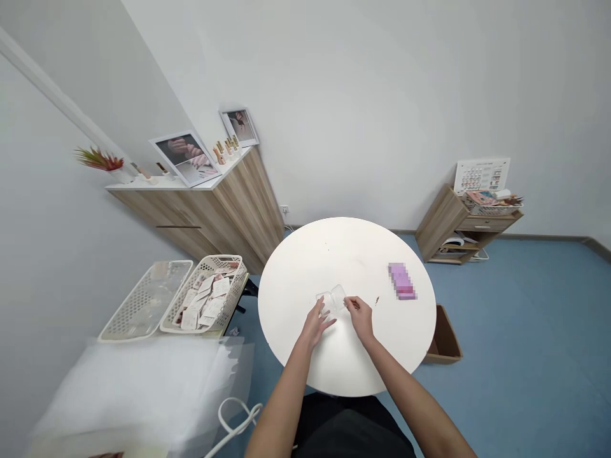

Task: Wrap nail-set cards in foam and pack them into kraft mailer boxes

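A small clear plastic case point(338, 296) lies opened out on the round white table point(344, 248), its two halves side by side. My left hand point(314, 324) is at the left half, fingers on it and thumb stretched along its near side. The right half's outer edge is pinched between the thumb and fingers of my right hand point(361, 319). What the case contains, if anything, is too small to make out. A tiny dark reddish piece point(377, 300) lies to the right of my right hand.
A blurred purple item point(401, 281) lies on the table's right side. Left of the table are a white basket of cards point(226, 261) and a basket of clear packs point(107, 332). A cardboard box point(443, 334) stands on the floor at right. Wooden cabinets point(248, 203) line the wall.
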### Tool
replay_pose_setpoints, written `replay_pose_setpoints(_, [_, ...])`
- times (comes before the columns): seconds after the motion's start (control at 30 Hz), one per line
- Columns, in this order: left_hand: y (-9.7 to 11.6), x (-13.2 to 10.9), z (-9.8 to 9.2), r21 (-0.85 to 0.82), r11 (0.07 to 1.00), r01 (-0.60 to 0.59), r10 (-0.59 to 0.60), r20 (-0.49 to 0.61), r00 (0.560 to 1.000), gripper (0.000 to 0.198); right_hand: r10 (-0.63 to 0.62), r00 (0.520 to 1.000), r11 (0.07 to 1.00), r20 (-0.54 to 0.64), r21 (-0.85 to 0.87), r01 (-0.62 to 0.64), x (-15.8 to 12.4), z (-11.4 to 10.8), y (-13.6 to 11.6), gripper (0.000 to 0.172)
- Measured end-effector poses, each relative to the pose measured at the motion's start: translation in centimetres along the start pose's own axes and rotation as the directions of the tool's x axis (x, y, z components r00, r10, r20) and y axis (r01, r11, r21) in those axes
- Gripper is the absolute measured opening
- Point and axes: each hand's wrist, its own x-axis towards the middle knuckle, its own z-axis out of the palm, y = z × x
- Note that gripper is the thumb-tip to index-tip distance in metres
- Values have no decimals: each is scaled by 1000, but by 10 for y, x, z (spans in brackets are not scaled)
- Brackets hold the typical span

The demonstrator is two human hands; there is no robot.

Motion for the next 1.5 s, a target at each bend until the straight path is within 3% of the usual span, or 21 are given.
replay_pose_setpoints(0.13, [-14,31,-19,13,1000,18,-14,-260,966,25,267,963,954,-36,150,-259,22,3,39,37])
replay_pose_setpoints(0.23, [-19,47,-28,41,999,-13,25,-316,948,16,388,920,900,-47,232,-368,29,10,63,33])
replay_pose_setpoints(0.37, [-22,61,-35,109,993,-47,82,-340,937,29,423,903,889,-71,223,-399,31,19,86,29])
replay_pose_setpoints(0.57, [-25,65,-46,282,952,-122,216,-331,919,37,319,943,939,-94,-102,-328,38,17,106,33])
replay_pose_setpoints(0.7, [-17,55,-65,390,905,-168,307,-328,894,39,108,983,914,-147,-374,-156,44,22,107,40])
replay_pose_setpoints(0.8, [-1,42,-90,540,803,-250,460,-297,837,41,-20,997,861,-78,-508,-23,48,41,100,41])
replay_pose_setpoints(0.9, [24,23,-127,816,480,-323,707,-141,693,42,-80,996,822,34,-563,85,48,74,85,42])
replay_pose_setpoints(0.97, [43,7,-157,914,272,-300,811,-50,583,46,-121,985,811,120,-560,168,47,104,72,41])
replay_pose_setpoints(1.03, [62,-9,-188,961,159,-225,868,-28,496,50,-166,963,803,213,-537,258,44,139,57,39])
replay_pose_setpoints(1.1, [79,-25,-218,986,117,-121,888,-49,456,53,-212,928,793,308,-500,347,39,178,41,38])
replay_pose_setpoints(1.17, [92,-37,-247,994,110,-29,878,-84,471,54,-252,882,779,399,-457,430,32,219,24,37])
replay_pose_setpoints(1.3, [108,-51,-291,995,81,52,792,-96,603,57,-308,764,721,567,-385,576,16,298,-7,39])
replay_pose_setpoints(1.4, [112,-53,-310,998,51,26,727,-55,685,59,-316,665,631,677,-374,680,9,350,-22,45])
replay_pose_setpoints(1.5, [111,-51,-319,997,59,-39,720,-16,694,61,-291,573,508,766,-384,771,11,395,-29,51])
